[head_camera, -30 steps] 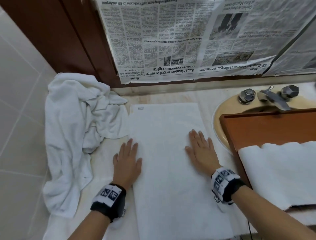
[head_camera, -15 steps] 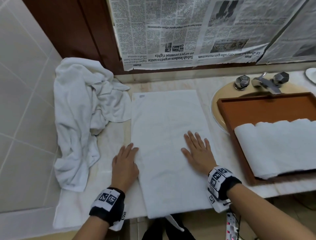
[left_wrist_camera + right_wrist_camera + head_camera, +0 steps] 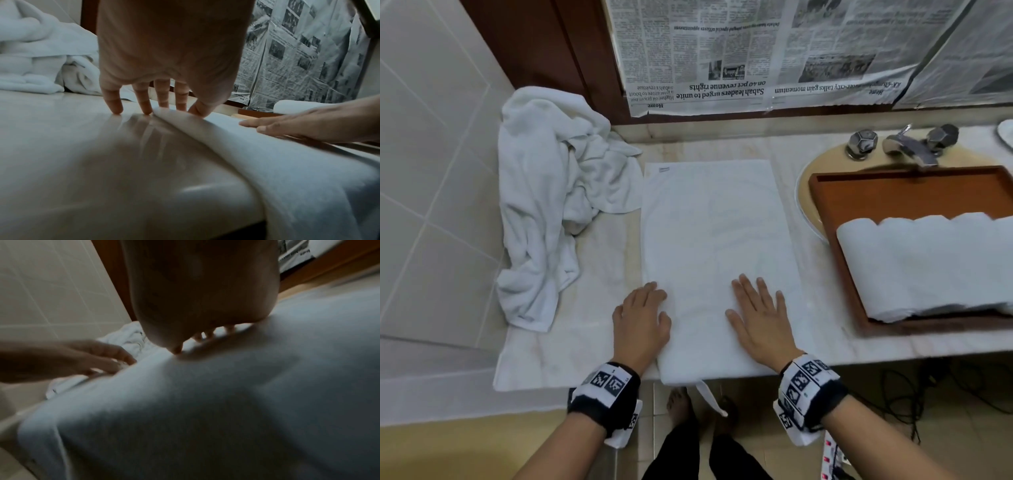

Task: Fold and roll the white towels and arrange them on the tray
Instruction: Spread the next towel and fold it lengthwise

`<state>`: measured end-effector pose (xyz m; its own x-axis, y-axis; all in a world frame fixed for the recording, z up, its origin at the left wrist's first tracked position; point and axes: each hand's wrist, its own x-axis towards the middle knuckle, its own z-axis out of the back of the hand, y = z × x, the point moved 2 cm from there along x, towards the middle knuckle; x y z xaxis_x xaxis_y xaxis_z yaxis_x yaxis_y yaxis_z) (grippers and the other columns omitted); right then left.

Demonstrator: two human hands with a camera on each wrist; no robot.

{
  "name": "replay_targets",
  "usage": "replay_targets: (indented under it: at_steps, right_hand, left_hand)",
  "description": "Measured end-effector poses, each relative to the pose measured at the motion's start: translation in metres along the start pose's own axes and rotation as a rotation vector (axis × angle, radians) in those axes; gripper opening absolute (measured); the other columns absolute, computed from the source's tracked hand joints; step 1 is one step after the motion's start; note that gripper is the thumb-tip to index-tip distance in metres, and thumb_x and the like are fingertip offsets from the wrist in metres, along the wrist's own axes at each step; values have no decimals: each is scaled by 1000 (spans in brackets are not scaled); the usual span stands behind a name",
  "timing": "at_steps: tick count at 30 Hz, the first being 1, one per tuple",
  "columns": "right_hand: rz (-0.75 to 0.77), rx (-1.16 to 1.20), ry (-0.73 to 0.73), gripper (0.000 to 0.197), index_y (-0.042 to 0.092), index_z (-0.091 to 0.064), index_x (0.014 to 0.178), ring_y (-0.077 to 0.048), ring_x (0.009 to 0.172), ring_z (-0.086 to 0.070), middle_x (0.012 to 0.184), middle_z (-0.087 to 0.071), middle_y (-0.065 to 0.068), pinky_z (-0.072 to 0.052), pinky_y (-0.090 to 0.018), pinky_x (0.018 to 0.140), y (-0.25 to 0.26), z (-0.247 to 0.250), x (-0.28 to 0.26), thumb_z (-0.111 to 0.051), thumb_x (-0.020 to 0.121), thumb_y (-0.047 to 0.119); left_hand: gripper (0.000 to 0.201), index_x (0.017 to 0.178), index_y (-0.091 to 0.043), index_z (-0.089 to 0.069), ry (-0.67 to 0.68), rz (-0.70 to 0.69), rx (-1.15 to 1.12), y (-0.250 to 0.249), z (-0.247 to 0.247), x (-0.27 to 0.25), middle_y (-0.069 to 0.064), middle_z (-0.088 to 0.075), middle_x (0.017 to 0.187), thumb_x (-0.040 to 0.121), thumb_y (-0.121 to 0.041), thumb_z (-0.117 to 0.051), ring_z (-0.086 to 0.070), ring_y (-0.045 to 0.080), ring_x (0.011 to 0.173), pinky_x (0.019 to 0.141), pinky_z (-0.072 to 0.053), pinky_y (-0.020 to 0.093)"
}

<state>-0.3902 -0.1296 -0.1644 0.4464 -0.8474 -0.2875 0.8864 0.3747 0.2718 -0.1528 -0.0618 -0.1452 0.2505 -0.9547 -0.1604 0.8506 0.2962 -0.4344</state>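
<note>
Rolled towels point(image 3: 928, 263) fill our tray point(image 3: 893, 192); our flat, open left hand point(image 3: 642, 320) and right hand point(image 3: 758, 317) press a folded towel point(image 3: 709, 233), unrolled; a heap point(image 3: 544, 205) waits.

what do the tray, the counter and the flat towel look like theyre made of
Tray: looks like wood with a smooth reddish-brown finish; it could be a laminate.
Counter: pale veined stone, likely polished marble; the left wrist view shows the left hand fingers reflected in it.
Flat towel: white, matte, soft woven cloth, probably cotton terry, with a thick rounded folded edge.
</note>
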Motion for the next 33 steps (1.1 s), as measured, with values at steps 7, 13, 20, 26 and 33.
replay_targets:
  at_steps: [7, 13, 20, 26, 33]
  right_hand:
    - [20, -74, -82, 67, 31, 0, 159, -16, 152, 12, 164, 11, 15, 10, -49, 120, -8, -13, 2, -2, 97, 59]
    - [-1, -97, -88, 69, 32, 4, 158, -15, 151, 14, 163, 14, 15, 11, -48, 120, -6, -13, 1, 2, 95, 60]
    - [-19, -96, -109, 69, 32, 1, 158, -14, 152, 10, 164, 8, 14, 8, -48, 121, -3, -14, 1, 0, 95, 60]
    - [-42, -87, -127, 68, 33, -1, 158, -13, 152, 9, 164, 7, 17, 6, -47, 121, -3, -17, 3, -1, 96, 60]
    - [-44, -84, -120, 70, 33, 3, 158, -13, 152, 12, 162, 13, 18, 7, -47, 121, -2, -18, 3, 3, 94, 61]
  left_hand:
    - [20, 77, -25, -57, -65, -4, 59, -3, -7, -24, -7, -48, 110, 82, -44, -56, -46, 21, 94, 66, -49, 36]
    - [23, 103, -19, -61, 5, 115, -29, -1, 0, -32, -1, -38, 114, 81, -15, -59, -49, 21, 91, 67, -48, 34]
    - [20, 98, -22, -56, 7, 225, -107, 14, 7, -50, -3, -39, 105, 89, -39, -60, -52, 19, 84, 69, -42, 30]
    - [29, 90, -25, -51, 108, 203, -24, 18, 5, -66, -6, -42, 97, 81, -51, -60, -50, 17, 87, 64, -41, 29]
    - [25, 94, -25, -49, 130, 241, -32, 15, 8, -75, -6, -43, 98, 81, -42, -61, -51, 17, 86, 68, -45, 32]
